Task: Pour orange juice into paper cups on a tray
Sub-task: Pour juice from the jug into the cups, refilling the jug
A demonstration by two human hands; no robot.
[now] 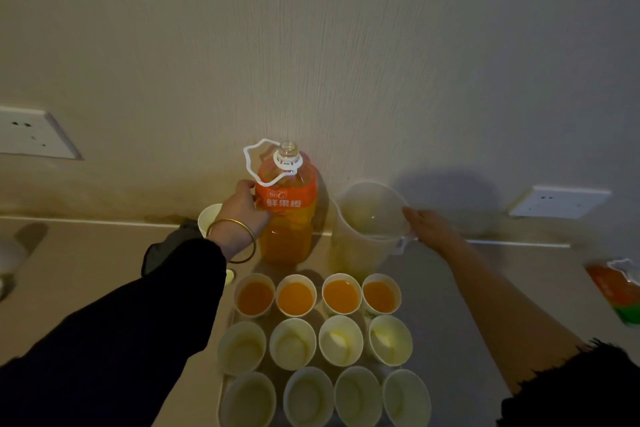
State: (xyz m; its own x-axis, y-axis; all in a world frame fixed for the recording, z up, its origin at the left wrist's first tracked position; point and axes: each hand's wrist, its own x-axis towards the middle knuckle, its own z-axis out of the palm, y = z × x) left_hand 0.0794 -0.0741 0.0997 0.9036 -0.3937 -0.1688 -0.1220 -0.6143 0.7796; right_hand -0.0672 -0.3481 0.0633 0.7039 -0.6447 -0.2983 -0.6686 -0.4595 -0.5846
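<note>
Twelve paper cups (pixel 294 343) fill a tray (pixel 224 373) at lower centre of the frame, the four in the upper row holding juice and the eight below them empty. Just above that row the uncapped juice bottle (pixel 287 218) stands upright, grasped round its label by the left hand (pixel 242 211). The right hand (pixel 427 225) rests at the handle of a clear pitcher (pixel 363 229) just right of the bottle; whether it grips cannot be told. The wall (pixel 346 45) rises close behind both vessels, so any tilt of the bottle likely has room only rightward over the pitcher's mouth or down-frame over the cups.
</note>
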